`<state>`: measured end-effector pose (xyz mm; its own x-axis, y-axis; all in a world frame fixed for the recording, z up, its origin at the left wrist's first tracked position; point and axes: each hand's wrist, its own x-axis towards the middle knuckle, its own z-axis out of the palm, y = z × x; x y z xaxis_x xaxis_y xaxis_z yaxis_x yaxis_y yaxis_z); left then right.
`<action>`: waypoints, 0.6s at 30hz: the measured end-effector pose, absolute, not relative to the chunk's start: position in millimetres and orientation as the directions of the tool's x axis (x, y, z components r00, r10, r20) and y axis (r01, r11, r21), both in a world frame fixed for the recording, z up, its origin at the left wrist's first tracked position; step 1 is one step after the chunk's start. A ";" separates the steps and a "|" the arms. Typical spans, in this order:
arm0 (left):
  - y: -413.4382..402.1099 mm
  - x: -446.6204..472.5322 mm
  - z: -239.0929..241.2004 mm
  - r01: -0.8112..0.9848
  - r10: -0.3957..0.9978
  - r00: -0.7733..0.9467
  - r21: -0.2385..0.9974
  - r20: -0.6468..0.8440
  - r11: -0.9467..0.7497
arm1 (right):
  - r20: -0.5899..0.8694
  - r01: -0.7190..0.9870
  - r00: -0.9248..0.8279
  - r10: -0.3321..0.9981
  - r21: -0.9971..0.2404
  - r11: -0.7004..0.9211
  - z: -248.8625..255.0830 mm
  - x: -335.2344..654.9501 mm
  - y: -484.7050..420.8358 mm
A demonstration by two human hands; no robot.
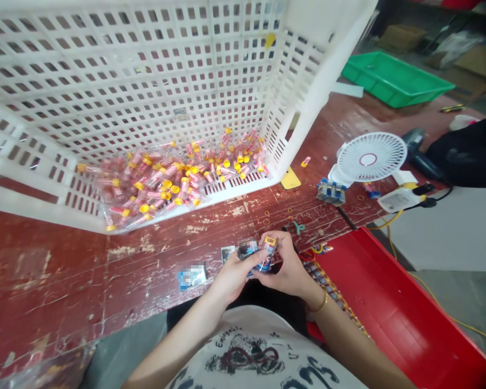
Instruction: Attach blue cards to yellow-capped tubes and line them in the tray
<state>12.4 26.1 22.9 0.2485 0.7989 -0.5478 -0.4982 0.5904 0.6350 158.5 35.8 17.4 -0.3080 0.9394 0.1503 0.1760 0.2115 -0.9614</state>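
Note:
Near the table's front edge, both hands are closed around small packs. My left hand (234,274) has its thumb pressed across a blue pack with a yellow top (267,253). My right hand (292,263) wraps the same pack from the other side, its fingers curled behind. Against the left fingers sits a dark, clear-wrapped pack (247,249); how it is held is partly hidden. A small card (227,253) lies just left of it, and a blue-and-white card (192,275) rests farther left. Past the right hand lies a teal tie (298,227).
A white crate (174,81) stands on the red table (146,259), holding many pink tubes (162,178) with yellow caps. To the right are a yellow flat object (290,180), bundled packs (331,192), a white fan (371,156), a bottle (400,200), a green tray (400,81) and a red bin (380,292).

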 end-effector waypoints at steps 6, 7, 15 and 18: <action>24.1 13.6 22.9 -0.478 0.779 0.267 0.624 -0.567 0.618 | 0.168 0.188 -0.278 0.946 -0.956 0.225 11.9 159.0 33.2; 23.7 13.6 22.9 -0.481 0.779 0.269 0.622 -0.566 0.618 | 0.172 0.185 -0.281 0.944 -0.955 0.230 11.5 159.5 32.9; 24.2 15.3 24.5 -0.484 0.788 0.257 0.631 -0.560 0.606 | 0.147 0.183 -0.298 0.943 -0.961 0.208 15.0 165.0 33.5; 25.8 17.0 25.3 -0.438 0.803 0.253 0.677 -0.540 0.592 | 0.090 0.067 -0.300 0.950 -0.991 0.115 17.3 165.2 35.7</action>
